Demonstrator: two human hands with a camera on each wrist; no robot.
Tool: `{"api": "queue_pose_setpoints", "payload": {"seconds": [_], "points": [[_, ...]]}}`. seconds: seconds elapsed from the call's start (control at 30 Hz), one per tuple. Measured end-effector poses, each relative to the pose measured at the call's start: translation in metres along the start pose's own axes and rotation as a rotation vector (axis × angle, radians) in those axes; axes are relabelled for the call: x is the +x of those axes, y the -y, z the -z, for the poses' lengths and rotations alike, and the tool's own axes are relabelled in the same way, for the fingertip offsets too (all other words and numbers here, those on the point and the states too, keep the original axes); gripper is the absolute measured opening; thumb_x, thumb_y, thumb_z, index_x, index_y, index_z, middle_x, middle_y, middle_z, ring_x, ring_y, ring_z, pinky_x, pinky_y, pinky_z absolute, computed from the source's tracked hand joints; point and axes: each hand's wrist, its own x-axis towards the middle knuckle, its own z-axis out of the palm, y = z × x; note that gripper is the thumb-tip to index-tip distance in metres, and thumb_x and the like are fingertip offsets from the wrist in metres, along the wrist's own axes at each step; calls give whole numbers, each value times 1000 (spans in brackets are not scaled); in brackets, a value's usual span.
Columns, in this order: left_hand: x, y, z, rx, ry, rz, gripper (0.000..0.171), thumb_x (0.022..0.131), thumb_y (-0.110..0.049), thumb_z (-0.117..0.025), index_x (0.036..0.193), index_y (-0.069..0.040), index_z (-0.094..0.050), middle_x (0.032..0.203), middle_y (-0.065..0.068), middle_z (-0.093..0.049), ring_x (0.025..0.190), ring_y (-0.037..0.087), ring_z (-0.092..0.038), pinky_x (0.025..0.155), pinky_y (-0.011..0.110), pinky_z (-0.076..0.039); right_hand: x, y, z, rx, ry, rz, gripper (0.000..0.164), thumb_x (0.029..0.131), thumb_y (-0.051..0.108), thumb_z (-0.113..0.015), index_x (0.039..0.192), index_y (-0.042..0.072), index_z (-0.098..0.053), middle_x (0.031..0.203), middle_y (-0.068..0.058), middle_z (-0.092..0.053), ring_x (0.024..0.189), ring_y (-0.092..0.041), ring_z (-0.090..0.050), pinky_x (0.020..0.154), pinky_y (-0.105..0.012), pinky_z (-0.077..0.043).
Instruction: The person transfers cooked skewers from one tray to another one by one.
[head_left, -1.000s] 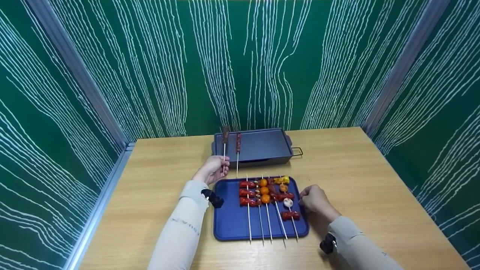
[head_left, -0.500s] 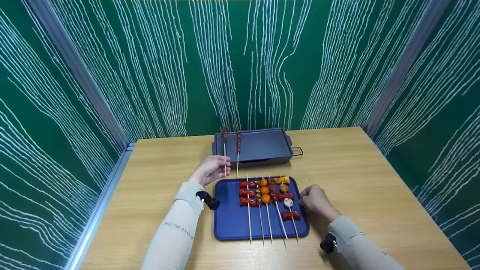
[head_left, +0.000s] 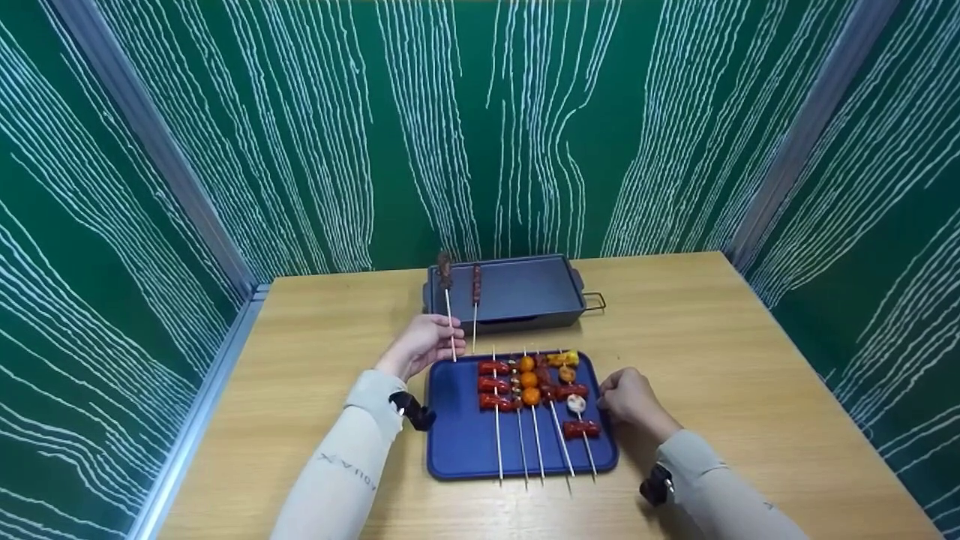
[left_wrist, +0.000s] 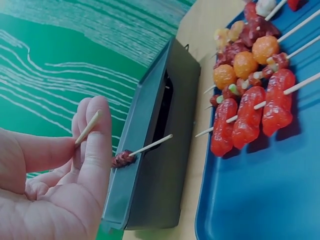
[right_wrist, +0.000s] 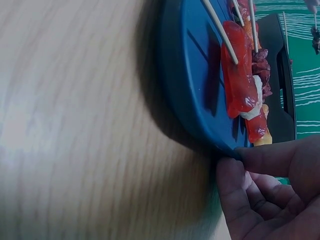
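Note:
My left hand (head_left: 426, 342) pinches the bare lower end of a meat skewer (head_left: 445, 271) between thumb and fingers; the stick's end shows in the left wrist view. The skewer's dark brown meat overlaps the left end of the grill pan (head_left: 525, 289). Beside it a second skewer (head_left: 476, 285) of small reddish pieces lies on the pan, its stick pointing out over the front edge. My right hand (head_left: 628, 396) pinches the right rim of the blue tray (head_left: 454, 450) with thumb and forefinger, as the right wrist view shows.
On the tray lie a red sausage skewer (head_left: 495, 385), an orange ball skewer (head_left: 529, 381), a dark meat skewer (head_left: 544, 379) and a mixed skewer (head_left: 581, 429), sticks toward me. A wire handle (head_left: 595, 301) juts from the pan's right end. Green walls enclose the wooden table (head_left: 322, 315).
My left hand has shifted slightly toward me, and the meat skewer now tilts, its meat end farther left and its stick end farther right. My right hand stays at the tray's rim.

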Motion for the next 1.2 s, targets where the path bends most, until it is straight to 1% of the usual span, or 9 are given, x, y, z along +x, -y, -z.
{"api": "queue_pose_setpoints", "payload": {"seconds": [0.2, 0.37, 0.5, 0.6, 0.87, 1.03, 1.2], "points": [[-8, 4, -2, 58, -9, -17, 23, 108, 4, -51, 129, 10, -60, 103, 16, -67, 85, 23, -72, 81, 31, -70, -1, 0, -1, 4, -7, -4, 9, 83, -13, -67, 81, -5, -69, 71, -6, -64, 53, -12, -61, 45, -22, -55], [-16, 7, 0, 90, -9, -33, 24, 108, 4, -52, 130, 12, -60, 111, 22, -69, 88, 25, -74, 83, 34, -71, 0, -1, -2, -3, -13, -9, 9, 82, -13, -69, 81, -4, -68, 73, -6, -64, 55, -12, -61, 45, -23, -57], [-21, 11, 1, 90, 8, -34, 25, 108, 5, -51, 131, 13, -58, 108, 20, -69, 86, 23, -74, 82, 34, -71, 2, -2, -2, -16, -21, -22, 9, 83, -11, -73, 83, -3, -69, 77, -8, -65, 58, -13, -63, 47, -24, -60], [-26, 14, 2, 93, 15, -28, 25, 108, 5, -52, 131, 13, -58, 105, 18, -69, 86, 24, -74, 82, 35, -71, 3, -2, -2, -22, -14, -18, 8, 84, -11, -73, 83, -3, -69, 79, -9, -65, 59, -13, -63, 48, -24, -60], [-36, 22, 4, 127, 4, -19, 21, 108, 4, -53, 126, 9, -62, 104, 17, -71, 84, 22, -75, 84, 36, -71, 2, -2, -1, -15, -9, -11, 11, 84, -12, -70, 81, -2, -67, 73, -6, -62, 56, -13, -62, 48, -24, -59], [-42, 30, 4, 127, 21, -23, 21, 106, 5, -52, 125, 11, -61, 101, 16, -71, 81, 21, -75, 82, 36, -72, 2, -1, -2, -17, -3, -25, 14, 85, -12, -65, 79, 1, -66, 68, -3, -61, 54, -12, -59, 46, -22, -56], [-47, 38, 4, 127, 33, -26, 22, 105, 7, -51, 125, 13, -60, 98, 14, -70, 81, 20, -74, 81, 36, -72, 1, 1, -3, -20, 2, -32, 13, 86, -12, -66, 80, 0, -67, 68, -3, -61, 54, -12, -59, 46, -22, -55]]}}
